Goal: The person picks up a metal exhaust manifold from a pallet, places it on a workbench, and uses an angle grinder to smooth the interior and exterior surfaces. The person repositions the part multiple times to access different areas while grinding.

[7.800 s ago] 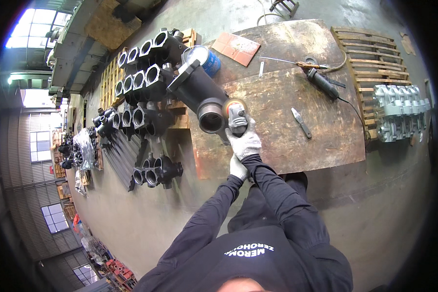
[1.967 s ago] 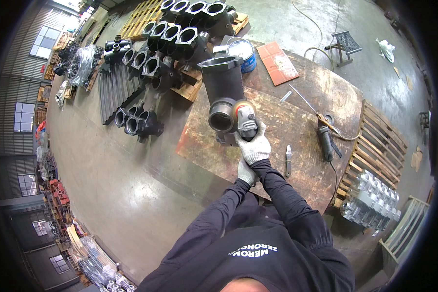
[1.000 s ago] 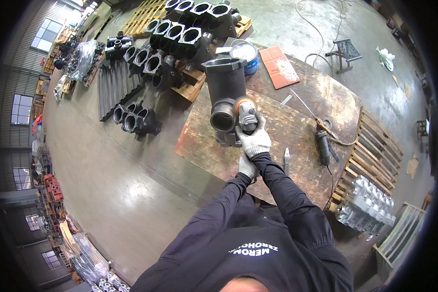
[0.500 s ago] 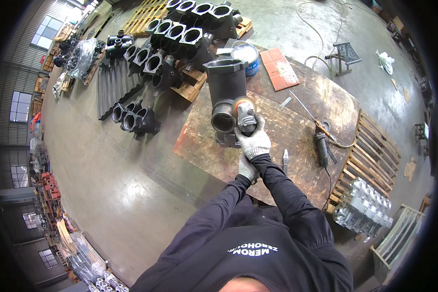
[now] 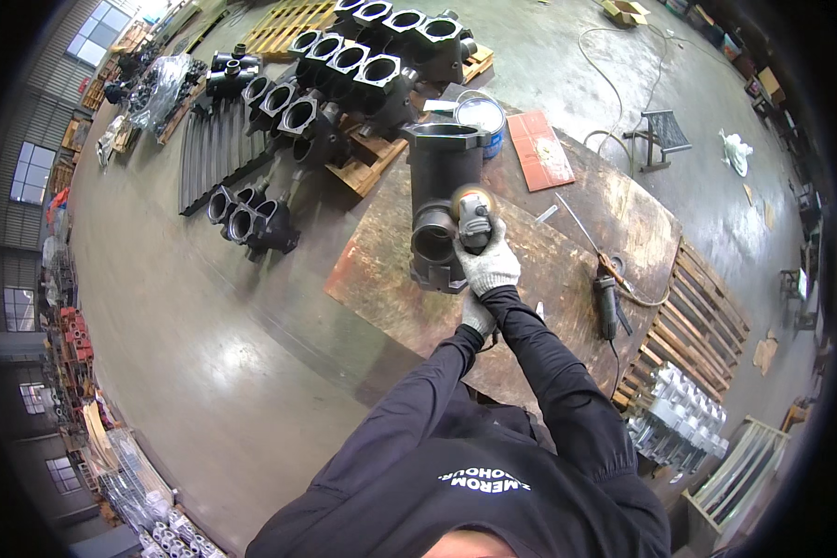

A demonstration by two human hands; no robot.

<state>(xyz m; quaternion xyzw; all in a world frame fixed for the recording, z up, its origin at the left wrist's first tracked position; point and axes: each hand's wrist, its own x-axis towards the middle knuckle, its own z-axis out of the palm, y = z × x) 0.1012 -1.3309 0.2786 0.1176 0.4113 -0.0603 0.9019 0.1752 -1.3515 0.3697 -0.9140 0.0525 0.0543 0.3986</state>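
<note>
A black cast metal pipe body (image 5: pixel 445 172) stands on the worn worktable (image 5: pixel 381 265), with a flanged opening at its top and a round side port facing me. Against the right side of that port is the disc of an angle grinder (image 5: pixel 475 225). My right hand (image 5: pixel 490 265), in a white knit glove, is closed round the grinder just behind its metal head. Lower down, my gloved left hand (image 5: pixel 477 317) is closed on the rear of the grinder, partly hidden by my right wrist and forearm. Whether the disc touches the metal I cannot tell.
A blue-and-white bucket (image 5: pixel 482 119) and a reddish board (image 5: pixel 541 153) lie beyond the casting. On the right are a second grinder (image 5: pixel 607 307), a rod with a hose (image 5: pixel 581 226) and a wooden pallet (image 5: pixel 693 321). More black castings (image 5: pixel 372 79) stand at the back left.
The grinder head has moved slightly up along the casting's side port, with both hands still on it. My view has shifted, and the casting shows a little further right.
</note>
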